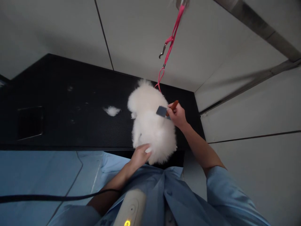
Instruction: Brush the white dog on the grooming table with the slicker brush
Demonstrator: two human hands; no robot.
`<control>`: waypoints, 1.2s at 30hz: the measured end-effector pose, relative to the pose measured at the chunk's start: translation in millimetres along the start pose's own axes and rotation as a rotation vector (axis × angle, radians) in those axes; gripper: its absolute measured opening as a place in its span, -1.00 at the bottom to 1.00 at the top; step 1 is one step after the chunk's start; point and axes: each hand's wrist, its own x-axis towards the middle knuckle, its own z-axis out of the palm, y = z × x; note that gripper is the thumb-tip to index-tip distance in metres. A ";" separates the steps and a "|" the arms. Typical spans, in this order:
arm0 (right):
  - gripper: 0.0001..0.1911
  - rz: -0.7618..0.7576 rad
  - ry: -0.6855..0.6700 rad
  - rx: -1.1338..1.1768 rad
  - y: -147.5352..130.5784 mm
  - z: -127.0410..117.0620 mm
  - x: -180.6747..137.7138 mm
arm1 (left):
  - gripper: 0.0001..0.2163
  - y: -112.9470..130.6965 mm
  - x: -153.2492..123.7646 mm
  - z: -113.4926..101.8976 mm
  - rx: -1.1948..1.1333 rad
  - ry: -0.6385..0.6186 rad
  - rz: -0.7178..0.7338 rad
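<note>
A fluffy white dog [152,122] is on the black ribbed table, its back toward the camera. My right hand [177,115] grips a slicker brush [162,110] by its brown wooden handle. The flat head of the brush rests at the dog's right side, against the fur. My left hand [141,155] is at the dog's rear, near the table's front edge. Its fingers and thumb close on white fur there; some fingertips are hidden in the coat. A pink grooming loop [160,77] hangs down to the dog's head end, and its lower part is out of sight behind the fur.
A loose tuft of white fur [112,110] lies on the black table [89,84]. Further left is a dark flat rectangle [30,122]. A pale device with a yellow light [131,207] sits against my chest, beside a black cord [58,198]. Pale walls stand behind and right.
</note>
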 end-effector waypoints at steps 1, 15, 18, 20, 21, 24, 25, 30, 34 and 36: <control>-0.81 -0.034 0.040 -0.010 -2.2 -2.3 -2.6 | -0.75 -0.8 0.2 0.0 0.008 -0.005 -0.001; -0.88 0.076 -0.364 -0.019 -2.3 -8.3 -34.5 | -0.76 -11.8 15.1 -3.9 0.013 -0.069 -0.037; -0.88 0.146 -0.167 -0.025 2.6 -11.7 -33.5 | -0.76 -10.4 18.9 -5.4 0.011 -0.049 -0.017; -0.87 0.107 0.032 -0.042 5.5 -13.9 -31.6 | -0.77 -9.6 20.9 -5.6 0.009 -0.048 -0.006; -0.86 0.074 0.011 -0.035 6.2 -14.0 -30.8 | -0.77 -9.2 21.8 -5.2 0.007 -0.057 -0.003; -0.85 0.068 -0.296 0.010 7.4 -11.4 -26.4 | -0.80 -7.8 24.2 -2.6 -0.013 -0.059 -0.008; -0.85 0.093 -0.327 0.013 8.1 -10.8 -23.6 | -0.81 -7.3 24.8 -1.5 -0.021 -0.051 -0.017; -0.84 0.053 -0.042 -0.036 7.3 -12.6 -6.9 | -0.82 -5.4 26.6 3.0 -0.066 -0.029 -0.025; -0.87 0.001 -0.429 -0.043 4.9 -5.2 8.6 | -0.80 -4.5 27.0 6.4 -0.067 -0.023 -0.040; -0.88 0.043 -0.310 -0.087 6.3 -1.2 19.7 | -0.81 -4.6 26.5 7.8 -0.065 -0.012 -0.053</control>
